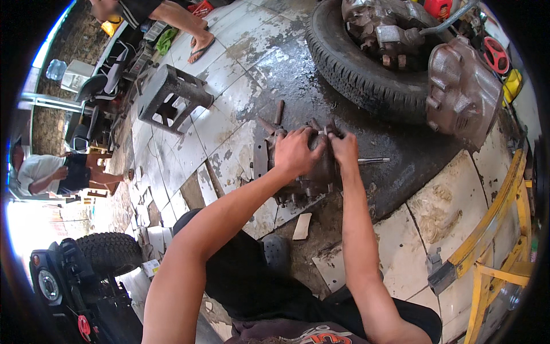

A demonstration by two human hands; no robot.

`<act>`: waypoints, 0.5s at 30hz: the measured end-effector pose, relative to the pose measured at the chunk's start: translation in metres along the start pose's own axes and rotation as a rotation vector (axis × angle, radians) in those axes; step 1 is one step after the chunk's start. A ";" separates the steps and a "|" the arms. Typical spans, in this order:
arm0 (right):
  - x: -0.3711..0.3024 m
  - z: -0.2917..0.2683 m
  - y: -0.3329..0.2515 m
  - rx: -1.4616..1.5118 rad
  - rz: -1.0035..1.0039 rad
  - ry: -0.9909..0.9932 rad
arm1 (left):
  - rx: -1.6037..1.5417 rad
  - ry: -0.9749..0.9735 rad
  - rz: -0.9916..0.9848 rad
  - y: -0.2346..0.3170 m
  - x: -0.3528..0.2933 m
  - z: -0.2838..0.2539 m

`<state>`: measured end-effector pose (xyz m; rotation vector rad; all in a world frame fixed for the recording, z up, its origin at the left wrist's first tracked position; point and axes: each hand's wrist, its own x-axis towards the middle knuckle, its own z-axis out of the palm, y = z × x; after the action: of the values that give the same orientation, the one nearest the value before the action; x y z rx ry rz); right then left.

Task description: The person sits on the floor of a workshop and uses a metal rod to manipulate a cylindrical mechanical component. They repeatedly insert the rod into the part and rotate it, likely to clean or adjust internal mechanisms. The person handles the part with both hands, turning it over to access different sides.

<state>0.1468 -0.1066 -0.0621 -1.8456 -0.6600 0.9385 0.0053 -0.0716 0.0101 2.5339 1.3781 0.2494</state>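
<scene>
On the floor in front of me is a greasy metal gearbox (316, 182), with a thin shiny shaft (375, 161) sticking out to its right and short rods at its far side. My left hand (296, 151) lies over the top of it, fingers curled down onto the far edge and thumb toward the right. Close beside it, my right hand (344, 149) is closed, its fingertips pressed at the top of the housing near a small light metal part. The fingers hide what exactly the right hand grips.
A large tyre (366, 86) bearing metal machinery lies at the far right, a brown metal housing (461, 92) against it. A dark plastic stool (175, 97) stands far left. A yellow frame (487, 223) is at right. Two other people are farther off; a vehicle (80, 281) stands lower left.
</scene>
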 end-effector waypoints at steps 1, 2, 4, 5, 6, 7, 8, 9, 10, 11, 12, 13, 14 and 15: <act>0.007 0.000 -0.002 -0.009 -0.008 -0.008 | 0.008 0.008 0.003 0.001 0.002 0.001; 0.001 0.002 0.005 -0.124 -0.037 0.043 | 0.000 0.014 0.016 0.001 -0.003 0.004; -0.037 0.013 0.023 -0.023 -0.091 0.051 | 0.025 0.052 0.029 -0.017 -0.007 0.003; -0.046 0.011 0.027 0.027 -0.123 0.076 | 0.020 0.064 0.026 -0.015 -0.003 -0.001; -0.046 0.010 0.023 0.053 -0.106 0.097 | 0.013 0.064 0.025 -0.011 -0.002 -0.001; -0.034 0.007 0.027 0.000 -0.121 0.095 | -0.008 0.050 0.021 -0.001 -0.005 0.000; -0.010 0.005 0.023 -0.051 -0.133 0.096 | -0.021 0.004 0.013 0.004 0.000 -0.001; 0.010 0.000 0.027 -0.111 -0.131 0.096 | -0.026 -0.013 0.012 0.011 0.005 0.000; 0.012 -0.003 0.015 -0.068 -0.101 0.023 | -0.021 -0.034 -0.012 0.008 0.004 -0.002; -0.002 -0.003 0.017 -0.100 -0.081 0.030 | -0.023 -0.052 -0.027 0.007 0.002 0.000; -0.015 0.001 0.012 -0.119 -0.079 0.034 | -0.005 -0.040 -0.012 0.001 -0.001 -0.002; -0.026 0.004 0.009 -0.132 -0.079 0.041 | 0.003 -0.005 -0.013 -0.005 -0.004 -0.001; -0.040 0.002 0.011 -0.036 -0.074 0.007 | 0.011 0.030 -0.013 -0.011 -0.008 0.002; -0.034 0.001 0.005 -0.070 -0.074 0.022 | 0.015 0.070 -0.001 -0.011 -0.007 0.001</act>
<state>0.1273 -0.1343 -0.0562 -1.8766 -0.7513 0.8555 -0.0067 -0.0717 0.0054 2.5591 1.4110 0.3320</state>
